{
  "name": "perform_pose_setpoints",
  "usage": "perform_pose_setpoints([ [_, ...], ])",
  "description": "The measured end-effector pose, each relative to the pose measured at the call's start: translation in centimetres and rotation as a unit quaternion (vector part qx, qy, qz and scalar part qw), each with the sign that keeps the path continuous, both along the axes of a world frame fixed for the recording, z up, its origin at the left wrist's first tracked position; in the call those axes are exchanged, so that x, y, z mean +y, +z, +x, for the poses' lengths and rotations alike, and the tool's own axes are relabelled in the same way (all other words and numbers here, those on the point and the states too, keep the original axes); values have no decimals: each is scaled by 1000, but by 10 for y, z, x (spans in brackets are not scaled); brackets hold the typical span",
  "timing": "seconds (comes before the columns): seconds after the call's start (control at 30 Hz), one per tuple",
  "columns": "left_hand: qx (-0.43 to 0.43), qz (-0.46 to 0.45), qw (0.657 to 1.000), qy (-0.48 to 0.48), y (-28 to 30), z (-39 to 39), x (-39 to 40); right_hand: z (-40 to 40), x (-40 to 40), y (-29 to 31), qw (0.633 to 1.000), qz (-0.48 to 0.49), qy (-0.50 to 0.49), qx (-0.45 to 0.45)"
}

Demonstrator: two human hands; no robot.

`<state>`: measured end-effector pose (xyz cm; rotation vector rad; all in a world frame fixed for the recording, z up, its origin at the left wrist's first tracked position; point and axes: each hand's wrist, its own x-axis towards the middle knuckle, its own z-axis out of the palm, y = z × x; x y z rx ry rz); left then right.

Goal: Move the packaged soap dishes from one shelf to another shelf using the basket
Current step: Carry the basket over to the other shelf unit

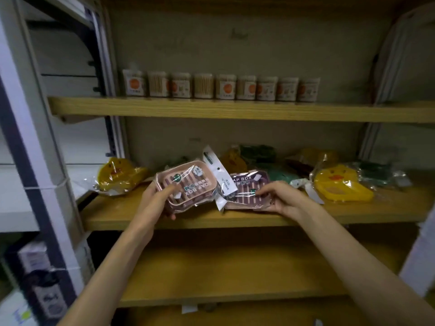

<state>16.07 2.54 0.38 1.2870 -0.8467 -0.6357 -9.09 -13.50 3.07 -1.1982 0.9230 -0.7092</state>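
My left hand [157, 199] grips a pink packaged soap dish [188, 185], lifted a little above the middle wooden shelf [146, 215]. My right hand [281, 198] pinches the front edge of a purple packaged soap dish [248, 188] that lies on the same shelf. The two packages touch in the middle, where a white hang tag [217, 171] sticks up. More packaged dishes lie behind them: yellow duck-shaped ones at the left [120, 175] and right [341, 185], and green ones [280, 174] at the back. No basket is in view.
The shelf above carries a row of toothpick jars [221, 87]. The wooden shelf below [230, 274] holds nothing I can see. A white metal rack [35, 147] stands at the left, with boxed goods [40, 274] low down.
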Motion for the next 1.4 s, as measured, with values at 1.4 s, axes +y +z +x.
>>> perform_pose_setpoints([
  [1.4,-39,1,954,-298,-96,-651,-196,-695,-17,-105,947,-38,-311,-75],
])
